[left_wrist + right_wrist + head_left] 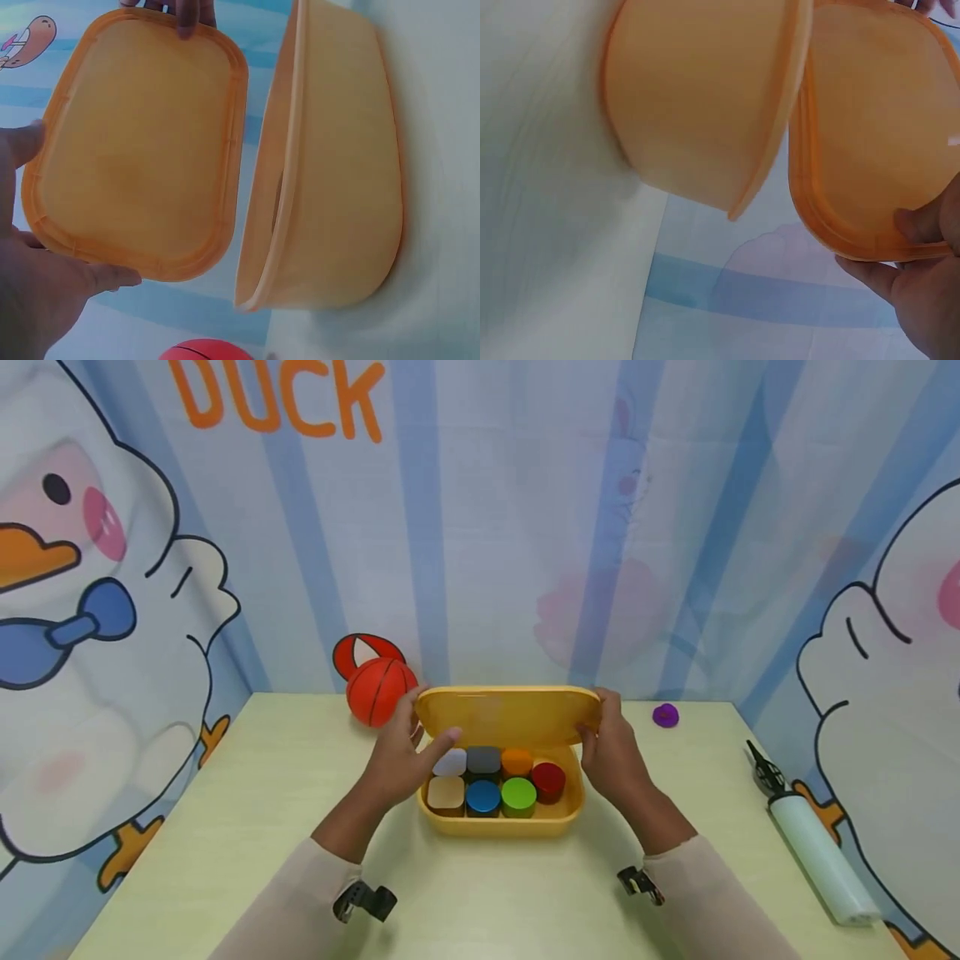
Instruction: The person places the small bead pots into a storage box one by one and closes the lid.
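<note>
A yellow plastic lid (510, 714) stands tilted up above the back of a matching yellow box (501, 828). My left hand (397, 758) holds the lid's left end, its thumb reaching across the front. At the right end, my right hand (617, 753) pinches the rim, with the thumb on the lid's inner face in the right wrist view (922, 281). Inside the box sit several small pieces, some round and some squarish: a blue piece (482, 797), a green one (518, 797), a red one (548, 782), an orange one (517, 762), plus grey, white and beige ones.
A red ball (381, 692) with black seams sits at the back left, close to my left hand. At the back right lies a small purple object (665, 715). A pale hand pump (821, 856) with a black nozzle lies along the table's right edge. Printed cloth hangs behind the table (285, 793).
</note>
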Demonstrator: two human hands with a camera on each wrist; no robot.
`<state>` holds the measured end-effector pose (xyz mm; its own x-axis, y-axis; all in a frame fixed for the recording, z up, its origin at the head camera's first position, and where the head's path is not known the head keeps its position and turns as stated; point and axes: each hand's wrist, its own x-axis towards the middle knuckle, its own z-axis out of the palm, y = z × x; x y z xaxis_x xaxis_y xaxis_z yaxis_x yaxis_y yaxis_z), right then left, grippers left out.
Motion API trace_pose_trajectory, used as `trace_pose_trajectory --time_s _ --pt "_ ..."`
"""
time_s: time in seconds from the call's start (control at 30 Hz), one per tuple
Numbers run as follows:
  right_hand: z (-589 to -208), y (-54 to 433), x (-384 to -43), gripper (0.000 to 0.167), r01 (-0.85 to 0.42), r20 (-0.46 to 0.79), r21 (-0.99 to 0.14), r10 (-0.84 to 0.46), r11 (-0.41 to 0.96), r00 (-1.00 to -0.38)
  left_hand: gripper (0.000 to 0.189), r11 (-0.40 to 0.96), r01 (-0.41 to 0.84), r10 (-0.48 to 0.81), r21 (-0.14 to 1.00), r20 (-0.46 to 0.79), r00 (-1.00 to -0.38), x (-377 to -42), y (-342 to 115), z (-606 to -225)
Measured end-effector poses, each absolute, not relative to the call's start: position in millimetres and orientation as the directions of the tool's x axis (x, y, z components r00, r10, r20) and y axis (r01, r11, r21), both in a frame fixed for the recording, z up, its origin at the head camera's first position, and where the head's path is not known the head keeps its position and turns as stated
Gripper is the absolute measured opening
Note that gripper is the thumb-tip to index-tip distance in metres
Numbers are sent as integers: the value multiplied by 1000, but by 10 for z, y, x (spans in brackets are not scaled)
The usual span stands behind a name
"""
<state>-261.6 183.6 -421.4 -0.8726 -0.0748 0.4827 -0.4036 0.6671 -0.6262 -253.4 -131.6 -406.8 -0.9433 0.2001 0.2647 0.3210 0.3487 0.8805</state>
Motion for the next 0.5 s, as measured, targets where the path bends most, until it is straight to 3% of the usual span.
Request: trace_pose_trajectory --time_s 0.13,0.3,0.5 --pt "-4279 1861 -2631 35 -472 563 -593 -83 652 -822 91 331 257 187 908 204 -961 -2492 -1312 -4048" --pt "-4349 1888 -2662 46 -581 624 -605 -130 545 -771 87 375 208 123 903 174 -977 -2416 -1251 -4008" --pt "-4391 1913 -2629 57 -609 584 -702 -190 369 -789 66 364 172 -5 915 187 -982 -2362 -1169 -4004"
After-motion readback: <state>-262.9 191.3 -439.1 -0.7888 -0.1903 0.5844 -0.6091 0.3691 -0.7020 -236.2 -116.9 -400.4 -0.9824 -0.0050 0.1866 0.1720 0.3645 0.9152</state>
